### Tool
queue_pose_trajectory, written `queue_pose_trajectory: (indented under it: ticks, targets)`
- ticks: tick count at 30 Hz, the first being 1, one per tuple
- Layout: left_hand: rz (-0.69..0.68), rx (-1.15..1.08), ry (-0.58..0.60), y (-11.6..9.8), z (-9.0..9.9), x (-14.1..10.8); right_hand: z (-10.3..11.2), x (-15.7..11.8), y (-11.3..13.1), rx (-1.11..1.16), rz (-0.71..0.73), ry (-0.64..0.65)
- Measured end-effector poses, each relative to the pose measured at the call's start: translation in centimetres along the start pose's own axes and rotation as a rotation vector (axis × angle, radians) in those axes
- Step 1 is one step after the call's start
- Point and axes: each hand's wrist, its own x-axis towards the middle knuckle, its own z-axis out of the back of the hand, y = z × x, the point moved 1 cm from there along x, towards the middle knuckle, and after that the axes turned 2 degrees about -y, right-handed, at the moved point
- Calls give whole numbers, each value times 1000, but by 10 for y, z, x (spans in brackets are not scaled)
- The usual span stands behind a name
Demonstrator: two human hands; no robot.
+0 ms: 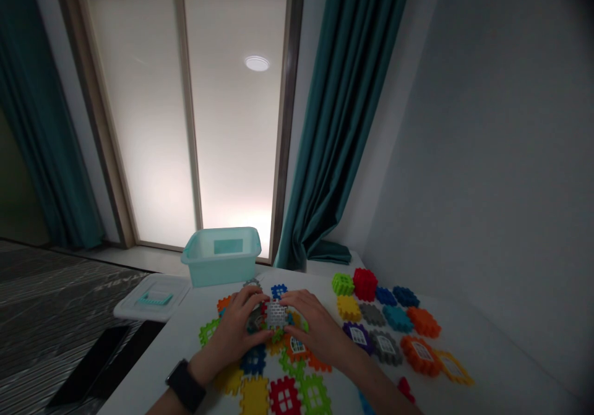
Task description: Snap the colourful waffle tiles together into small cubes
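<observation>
Between my two hands is a small block with a grey brick-patterned face (277,314) and red at its left edge. My left hand (239,325) has its fingers curved around the block's left side. On the right side, my right hand (309,322) grips it with fingertips at the top and thumb lower down. Colourful notched panels lie around and under the hands, among them a yellow panel (255,395), a red window panel (284,395) and a green window panel (315,394). A dark watch (186,385) is on my left wrist.
A teal bin (223,257) stands at the table's back left, beside a clear lid (152,297). Stacked notched pieces sit at the right, including a red stack (365,284), an orange stack (420,355) and a yellow frame (453,367).
</observation>
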Motion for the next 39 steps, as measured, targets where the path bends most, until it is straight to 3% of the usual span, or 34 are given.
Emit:
queue_pose_trajectory:
  ticks: [28,35,39]
  targets:
    - [6,-116,-6,-3,0,0,0,-1,1,-76,50,-20]
    - [125,-304,32,-9,3,4,-3,-4,1,-293,238,-143]
    - [162,-450,82,-7,2,6,-7,-4,1,-219,249,-226]
